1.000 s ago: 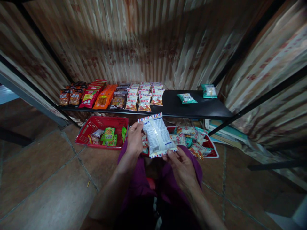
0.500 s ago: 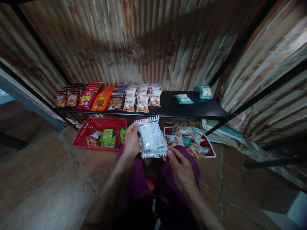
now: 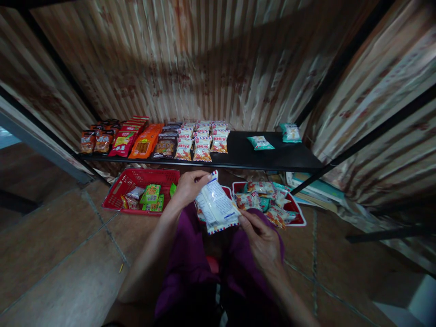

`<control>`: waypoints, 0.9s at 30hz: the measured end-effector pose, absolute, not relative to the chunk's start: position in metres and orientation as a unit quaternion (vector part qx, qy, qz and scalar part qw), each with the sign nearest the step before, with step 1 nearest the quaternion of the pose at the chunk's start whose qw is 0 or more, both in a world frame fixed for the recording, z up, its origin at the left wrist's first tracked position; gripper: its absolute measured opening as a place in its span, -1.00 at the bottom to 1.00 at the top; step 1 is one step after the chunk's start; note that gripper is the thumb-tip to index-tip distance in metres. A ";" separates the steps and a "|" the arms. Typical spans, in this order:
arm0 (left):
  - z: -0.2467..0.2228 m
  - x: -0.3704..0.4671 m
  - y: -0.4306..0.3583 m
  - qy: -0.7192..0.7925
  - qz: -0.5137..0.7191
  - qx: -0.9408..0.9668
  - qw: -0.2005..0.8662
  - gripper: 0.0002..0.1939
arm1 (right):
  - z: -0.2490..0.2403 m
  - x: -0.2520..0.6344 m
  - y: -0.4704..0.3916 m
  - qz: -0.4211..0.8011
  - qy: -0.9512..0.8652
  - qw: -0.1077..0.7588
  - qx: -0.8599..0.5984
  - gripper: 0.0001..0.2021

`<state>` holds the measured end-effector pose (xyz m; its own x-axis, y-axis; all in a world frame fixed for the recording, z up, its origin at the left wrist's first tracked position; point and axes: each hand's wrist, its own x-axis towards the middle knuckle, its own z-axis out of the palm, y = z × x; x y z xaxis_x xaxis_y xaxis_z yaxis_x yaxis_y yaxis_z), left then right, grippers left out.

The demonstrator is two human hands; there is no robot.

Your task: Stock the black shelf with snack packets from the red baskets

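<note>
Between my two hands is a white snack bag [image 3: 218, 206] with a red-and-blue striped edge, its printed back facing me. My left hand [image 3: 187, 188] pinches the bag's top edge, and my right hand [image 3: 257, 231] grips its lower right corner. The bag is tilted and hangs above my knees, in front of the shelf. Similar striped snack bags [image 3: 202, 147] stand in rows on the black shelf [image 3: 238, 159]. To the right of these rows, one green-and-white bag [image 3: 260, 142] lies on the shelf and another [image 3: 290, 132] stands farther back.
On the floor at left, a red basket [image 3: 117, 193] holds green packets and small bags. A second basket [image 3: 301, 218] at right is filled with snack bags. Orange, red and brown packs [image 3: 145, 143] line the shelf's left part. Black shelf posts [image 3: 313, 177] frame both sides.
The bag has turned and tilted, its top leaning right and its lower edge dropping slightly. My left hand has shifted to the top edge; my right hand keeps the lower corner.
</note>
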<state>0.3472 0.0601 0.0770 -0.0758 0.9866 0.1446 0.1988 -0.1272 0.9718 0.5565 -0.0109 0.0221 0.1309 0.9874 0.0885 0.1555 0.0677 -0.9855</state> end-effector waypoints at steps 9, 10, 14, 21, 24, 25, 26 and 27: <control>0.065 0.352 0.059 0.595 0.498 0.531 0.341 -0.80 | 0.025 0.558 -0.012 0.394 -0.531 0.512 -0.549 -0.71; 0.064 0.351 0.059 0.595 0.492 0.538 0.337 -0.79 | 0.024 0.558 -0.012 0.394 -0.532 0.510 -0.549 -0.72; 0.063 0.349 0.061 0.611 0.468 0.564 0.299 -0.78 | 0.021 0.557 -0.010 0.304 -0.591 0.505 -0.551 -0.71; 0.060 0.355 0.064 0.645 0.434 0.576 0.254 -0.77 | 0.030 0.554 -0.011 0.017 -0.767 0.459 -0.448 -0.63; 0.062 0.357 0.065 0.649 0.419 0.584 0.250 -0.77 | 0.032 0.549 -0.013 -0.012 -0.798 0.448 -0.402 -0.57; 0.063 0.357 0.066 0.650 0.411 0.589 0.247 -0.77 | 0.032 0.548 -0.014 -0.016 -0.806 0.441 -0.394 -0.55; 0.063 0.357 0.067 0.652 0.403 0.594 0.245 -0.76 | 0.031 0.546 -0.015 -0.018 -0.814 0.430 -0.391 -0.54; 0.063 0.357 0.068 0.656 0.392 0.597 0.244 -0.75 | 0.029 0.544 -0.015 -0.019 -0.821 0.416 -0.391 -0.53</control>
